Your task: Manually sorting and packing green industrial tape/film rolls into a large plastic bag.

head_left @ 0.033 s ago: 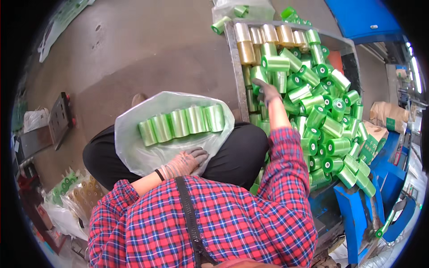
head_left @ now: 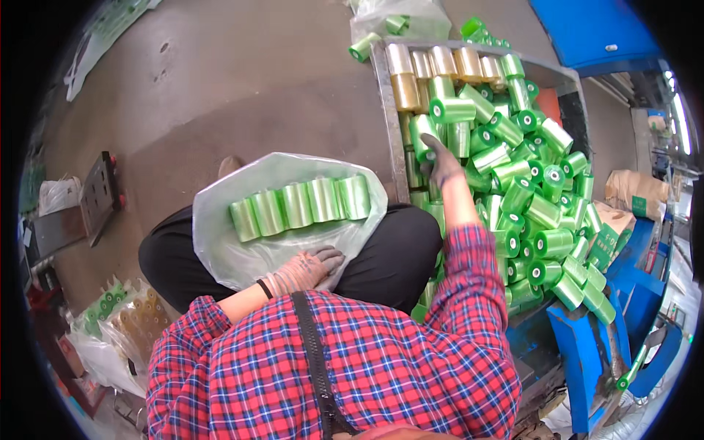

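My right hand (head_left: 441,165) is in the crate (head_left: 386,110), its gloved fingers against one green roll (head_left: 423,137) near the crate's left wall; the roll leans at a slant, and I cannot tell whether my fingers have closed around it. My left hand (head_left: 306,268), also gloved, lies flat with its fingers stretched out on the near side of the clear bag (head_left: 253,265), holding no roll. The bag is spread across my lap, over my black trousers (head_left: 394,246), and inside it a row of five green rolls (head_left: 298,206) shows, set side by side and touching, toward the bag's far side. Most of the crate is heaped with loose green rolls (head_left: 544,210) lying at all angles, while gold rolls (head_left: 442,61) line its far end and far left corner. Past that end sits a pale bag (head_left: 425,23) with green rolls at it. To the right of the heap are paper sacks (head_left: 636,192), and at my lower left, well apart from my hands, stand bagged rolls (head_left: 139,320).
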The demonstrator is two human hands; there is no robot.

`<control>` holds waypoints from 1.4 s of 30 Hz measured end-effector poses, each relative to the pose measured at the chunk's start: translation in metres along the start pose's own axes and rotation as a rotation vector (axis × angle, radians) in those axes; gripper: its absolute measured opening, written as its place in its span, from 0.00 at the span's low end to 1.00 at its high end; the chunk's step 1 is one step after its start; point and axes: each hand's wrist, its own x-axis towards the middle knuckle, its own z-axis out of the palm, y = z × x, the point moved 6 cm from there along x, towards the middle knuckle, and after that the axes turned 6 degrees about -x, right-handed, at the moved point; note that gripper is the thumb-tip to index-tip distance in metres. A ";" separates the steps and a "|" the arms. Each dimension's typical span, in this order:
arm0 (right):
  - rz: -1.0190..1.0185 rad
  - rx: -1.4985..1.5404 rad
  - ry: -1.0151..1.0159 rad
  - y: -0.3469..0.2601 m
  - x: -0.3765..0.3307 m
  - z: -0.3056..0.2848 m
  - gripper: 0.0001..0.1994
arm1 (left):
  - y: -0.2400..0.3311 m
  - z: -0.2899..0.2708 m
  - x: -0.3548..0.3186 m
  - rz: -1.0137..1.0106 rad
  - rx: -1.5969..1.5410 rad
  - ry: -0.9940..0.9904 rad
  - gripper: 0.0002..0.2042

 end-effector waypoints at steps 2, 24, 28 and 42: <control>0.111 0.385 -0.080 0.018 -0.045 -0.004 0.25 | 0.000 0.005 -0.005 -0.033 -0.155 -0.051 0.24; -0.712 -1.539 -0.229 0.110 -0.198 0.355 0.26 | -0.089 -0.136 -0.174 -0.448 -0.035 1.033 0.21; -1.186 -1.569 -0.107 0.021 -0.225 0.275 0.24 | -0.092 -0.147 -0.175 -0.317 -0.144 1.146 0.21; -0.525 -0.066 0.867 0.055 -0.165 -0.201 0.39 | 0.087 -0.160 -0.068 0.218 -0.542 0.764 0.19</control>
